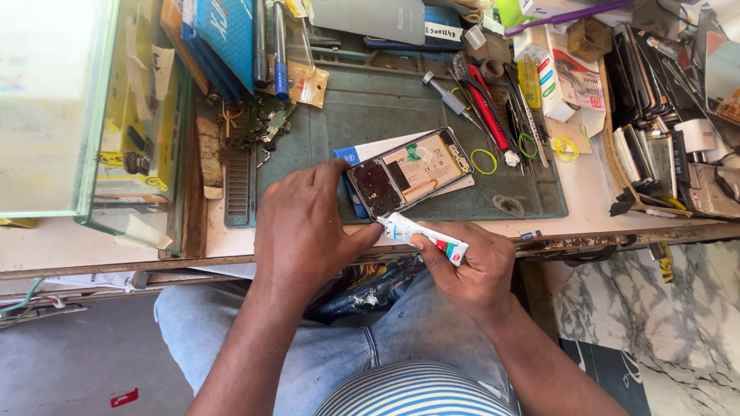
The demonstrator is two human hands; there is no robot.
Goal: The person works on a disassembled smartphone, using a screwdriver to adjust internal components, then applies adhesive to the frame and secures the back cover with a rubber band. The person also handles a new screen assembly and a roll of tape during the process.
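At the mat's near edge: right hand [470,266] closed round a white glue tube [422,237], nozzle touching the near corner of the opened phone [408,171]; left hand [308,223] pressed on that corner, thumb against the tube, gripping nothing. Phone flat on a white card [385,146] on the green mat [362,108]. Risks, as judged: excess squeeze, glue onto camera module or board; slack left hand, phone sliding under the nozzle; crowded tools [493,115] just beyond, easily knocked.
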